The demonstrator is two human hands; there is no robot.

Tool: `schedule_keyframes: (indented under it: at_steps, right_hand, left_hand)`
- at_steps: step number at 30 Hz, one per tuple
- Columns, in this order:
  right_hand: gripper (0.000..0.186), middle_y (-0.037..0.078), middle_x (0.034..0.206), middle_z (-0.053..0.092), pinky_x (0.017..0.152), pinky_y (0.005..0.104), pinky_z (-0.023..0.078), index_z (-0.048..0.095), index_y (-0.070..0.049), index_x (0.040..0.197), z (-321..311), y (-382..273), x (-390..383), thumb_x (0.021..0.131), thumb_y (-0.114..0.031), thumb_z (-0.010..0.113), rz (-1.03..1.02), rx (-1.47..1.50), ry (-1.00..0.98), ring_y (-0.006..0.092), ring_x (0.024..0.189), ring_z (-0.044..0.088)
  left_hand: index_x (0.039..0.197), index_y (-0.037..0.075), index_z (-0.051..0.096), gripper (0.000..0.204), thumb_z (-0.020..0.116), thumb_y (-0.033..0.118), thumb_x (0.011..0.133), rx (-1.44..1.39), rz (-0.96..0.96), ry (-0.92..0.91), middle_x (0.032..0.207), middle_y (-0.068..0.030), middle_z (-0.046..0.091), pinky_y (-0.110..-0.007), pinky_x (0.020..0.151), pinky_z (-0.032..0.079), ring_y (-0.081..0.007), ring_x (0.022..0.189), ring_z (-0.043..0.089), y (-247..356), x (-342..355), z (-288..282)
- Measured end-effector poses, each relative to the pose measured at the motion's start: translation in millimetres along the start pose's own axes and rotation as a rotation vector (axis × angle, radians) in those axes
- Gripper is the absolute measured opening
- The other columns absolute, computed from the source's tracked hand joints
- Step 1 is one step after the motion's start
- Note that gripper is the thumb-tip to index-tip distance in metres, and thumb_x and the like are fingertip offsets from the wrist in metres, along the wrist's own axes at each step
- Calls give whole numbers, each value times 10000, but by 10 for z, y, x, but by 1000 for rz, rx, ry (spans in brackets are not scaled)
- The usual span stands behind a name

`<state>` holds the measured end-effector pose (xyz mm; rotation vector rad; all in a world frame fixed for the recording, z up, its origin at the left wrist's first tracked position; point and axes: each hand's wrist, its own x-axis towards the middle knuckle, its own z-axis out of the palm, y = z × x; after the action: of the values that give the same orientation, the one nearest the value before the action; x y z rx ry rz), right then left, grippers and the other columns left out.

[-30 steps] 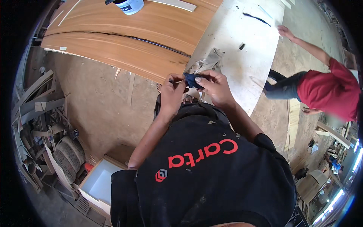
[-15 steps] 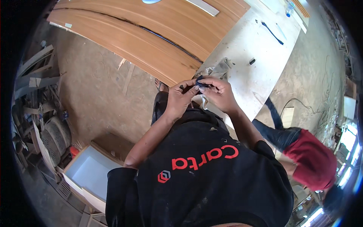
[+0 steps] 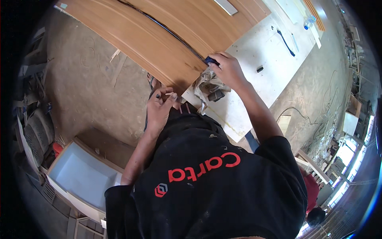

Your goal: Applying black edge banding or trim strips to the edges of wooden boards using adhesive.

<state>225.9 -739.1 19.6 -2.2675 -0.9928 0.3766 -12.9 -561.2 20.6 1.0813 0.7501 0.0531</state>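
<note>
My right hand grips a small dark blue cloth and presses it on the end of a dark groove in the wooden panel. Below that hand, a crumpled greyish rag lies at the panel's corner, with a dark block partly under it. Nearer my waist, my left hand hovers off the panel's near edge. Its fingers are loosely curled, with a gap to the thumb and nothing plain between them. A dark ring-like piece shows on one finger.
The white tabletop bears a small black piece, a dark blue strip-like tool and a plastic bottle. An open drawer-like box stands on the floor at left. Another person in a red shirt is at lower right.
My hands, together on the dark cloth before, have parted. The right carried the cloth forward onto the panel; the left drew back leftward. The person in red has shifted down toward the rim.
</note>
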Motion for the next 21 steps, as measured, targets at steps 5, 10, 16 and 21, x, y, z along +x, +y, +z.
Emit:
schedule_keyframes:
  at_steps: [5,10,16,21]
  right_hand:
    - [237,107,1028,673,793,398,556,688,-14,1117,27,10,92,884,-54,694,-91,-130,-110,328,893,664]
    - [178,88,1004,656,799,399,554,693,-46,1060,141,59,251,882,-52,691,-207,-168,-78,314,906,655]
    - [135,78,993,654,798,404,556,693,-75,1003,258,-4,559,874,-37,688,-314,-207,-43,309,908,660]
    - [106,75,964,654,785,410,558,684,-75,961,358,-47,803,865,-32,689,-356,-245,-25,313,883,664]
  left_hand:
    - [1232,-32,614,256,666,51,995,-27,-36,44,1141,-95,654,-250,929,468,-137,1001,602,-4,-108,-93]
    - [1219,-44,608,248,671,57,1002,-84,-34,78,1107,-112,677,-231,871,493,-136,948,633,-41,-84,-143]
    - [1197,-57,610,230,674,64,1011,-69,9,112,1051,-125,707,-205,815,513,-128,888,666,-86,-22,-268]
    - [1189,-53,617,224,674,75,1014,-36,1,126,1018,-104,706,-202,806,504,-119,862,657,-26,10,-371]
